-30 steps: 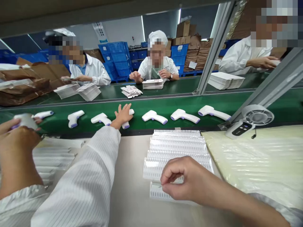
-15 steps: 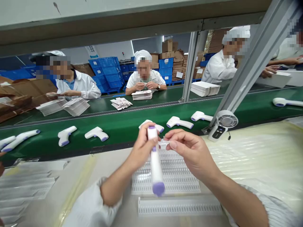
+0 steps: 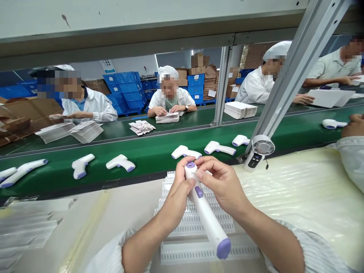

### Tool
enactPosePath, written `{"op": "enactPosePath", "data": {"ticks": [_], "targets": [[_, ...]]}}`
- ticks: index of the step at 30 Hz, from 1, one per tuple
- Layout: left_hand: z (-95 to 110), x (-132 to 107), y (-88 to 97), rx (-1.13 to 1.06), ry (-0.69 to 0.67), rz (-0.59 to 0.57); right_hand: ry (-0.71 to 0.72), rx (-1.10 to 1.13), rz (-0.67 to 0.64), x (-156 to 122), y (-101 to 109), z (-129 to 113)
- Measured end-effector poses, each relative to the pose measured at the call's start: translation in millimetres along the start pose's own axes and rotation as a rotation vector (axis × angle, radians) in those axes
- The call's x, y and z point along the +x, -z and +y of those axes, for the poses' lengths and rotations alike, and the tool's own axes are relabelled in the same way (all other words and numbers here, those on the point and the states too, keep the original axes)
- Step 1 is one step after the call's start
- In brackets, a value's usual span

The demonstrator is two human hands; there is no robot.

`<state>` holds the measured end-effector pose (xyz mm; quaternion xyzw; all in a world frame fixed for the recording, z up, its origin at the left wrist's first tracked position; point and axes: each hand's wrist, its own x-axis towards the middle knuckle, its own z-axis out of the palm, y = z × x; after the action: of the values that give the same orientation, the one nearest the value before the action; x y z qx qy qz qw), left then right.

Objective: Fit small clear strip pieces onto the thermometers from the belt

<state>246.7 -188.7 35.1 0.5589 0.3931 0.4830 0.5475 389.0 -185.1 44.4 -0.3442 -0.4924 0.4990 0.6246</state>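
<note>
My left hand is wrapped round the head of a white and purple infrared thermometer, its handle pointing down towards me to the right. The thermometer's purple-ringed front and purple trigger face me. With thumb and finger pinched at the right side of that head, my right hand holds a small thin pale piece, too small to name surely. Below both hands lie white strips with rows of small slots, partly hidden by the thermometer and my arms.
Several more thermometers lie on the green conveyor belt beyond the table. A small handheld fan stands by the metal post. Translucent sheets lie at left. Co-workers sit across; another person's arm reaches in at right.
The thermometer has turned so its front and trigger show, and its handle has swung right. My right fingers have moved onto its head with the small piece. An arm has appeared at right.
</note>
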Motion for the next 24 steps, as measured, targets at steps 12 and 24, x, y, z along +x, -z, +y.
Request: {"op": "enactPosePath", "data": {"ticks": [12, 24], "targets": [[-3, -2, 0.7, 0.115, -0.057, 0.011, 0.066, -0.06, 0.042, -4, -3, 0], [4, 3, 6.8, -0.162, -0.003, -0.009, -0.336, 0.414, 0.043, 12, 2, 2]]}}
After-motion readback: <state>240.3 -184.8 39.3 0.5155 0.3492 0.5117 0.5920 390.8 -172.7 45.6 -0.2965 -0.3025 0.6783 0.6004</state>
